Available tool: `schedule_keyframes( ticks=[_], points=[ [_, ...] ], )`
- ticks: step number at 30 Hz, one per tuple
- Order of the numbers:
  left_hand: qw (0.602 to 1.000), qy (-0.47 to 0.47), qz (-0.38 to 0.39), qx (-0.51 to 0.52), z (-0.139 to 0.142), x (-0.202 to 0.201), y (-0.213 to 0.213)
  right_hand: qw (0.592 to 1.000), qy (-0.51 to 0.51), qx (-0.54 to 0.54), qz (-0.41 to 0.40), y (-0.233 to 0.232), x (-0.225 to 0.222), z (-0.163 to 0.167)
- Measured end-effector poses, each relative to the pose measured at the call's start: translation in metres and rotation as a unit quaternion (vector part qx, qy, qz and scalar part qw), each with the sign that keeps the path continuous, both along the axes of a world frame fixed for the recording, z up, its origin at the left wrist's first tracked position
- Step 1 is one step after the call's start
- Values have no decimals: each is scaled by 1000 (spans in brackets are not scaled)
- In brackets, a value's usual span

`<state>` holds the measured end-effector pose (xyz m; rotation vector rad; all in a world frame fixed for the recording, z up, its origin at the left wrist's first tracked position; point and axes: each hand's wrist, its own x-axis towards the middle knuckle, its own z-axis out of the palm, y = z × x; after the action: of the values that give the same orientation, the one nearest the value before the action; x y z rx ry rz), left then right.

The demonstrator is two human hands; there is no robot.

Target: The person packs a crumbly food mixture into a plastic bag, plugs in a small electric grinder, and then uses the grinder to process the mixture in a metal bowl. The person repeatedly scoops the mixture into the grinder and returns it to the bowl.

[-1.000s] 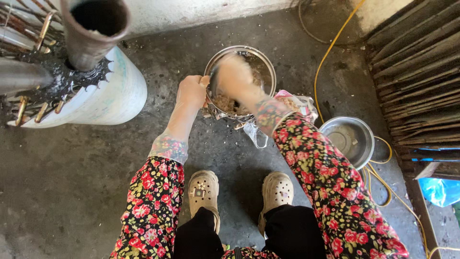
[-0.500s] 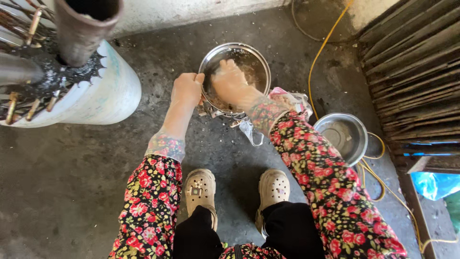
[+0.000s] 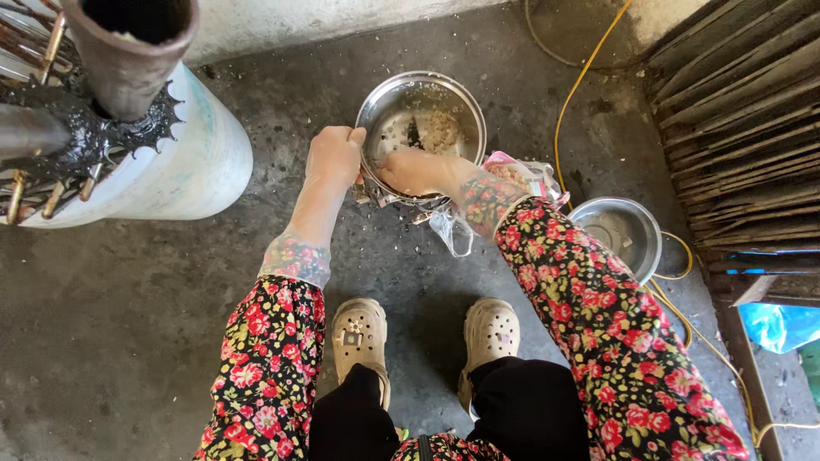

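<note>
A round metal bowl (image 3: 408, 96) sits tilted on the concrete floor, with a pale crumbly mash (image 3: 439, 130) in its far part. My left hand (image 3: 334, 156) grips the bowl's left rim. My right hand (image 3: 416, 171) reaches inside the near part of the bowl, fingers curled on its inner wall; whether it holds any mash is hidden. Both arms wear floral sleeves. Under my right forearm lies a clear plastic bag (image 3: 519, 177) with similar mash.
A second, smaller metal bowl (image 3: 622, 233) stands at the right. A white drum (image 3: 175, 168) with a dark toothed wheel (image 3: 102, 138) and a rusty funnel (image 3: 128, 49) is at the left. A yellow cable (image 3: 574, 90) runs past. Wooden slats (image 3: 735, 111) line the right. My cream clogs (image 3: 360, 335) stand below.
My right hand has dropped from the bowl's middle to its near side, uncovering the mash. My left hand stays on the rim. The view has shifted slightly.
</note>
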<state>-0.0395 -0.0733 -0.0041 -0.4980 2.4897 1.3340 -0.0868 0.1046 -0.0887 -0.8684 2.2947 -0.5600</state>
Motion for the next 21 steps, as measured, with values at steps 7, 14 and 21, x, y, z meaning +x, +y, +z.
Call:
schedule_keyframes(
  ticks=[7, 14, 21],
  points=[
    [1000, 12, 1, 13, -9, -2, -1, 993, 20, -117, -30, -9, 11, -6],
    [1000, 17, 10, 20, -18, -3, -1, 985, 22, -48, -165, -38, 16, -10],
    [998, 24, 19, 52, -18, -1, -1, 966, 128, -44, -220, -50, -17, -22]
  ],
)
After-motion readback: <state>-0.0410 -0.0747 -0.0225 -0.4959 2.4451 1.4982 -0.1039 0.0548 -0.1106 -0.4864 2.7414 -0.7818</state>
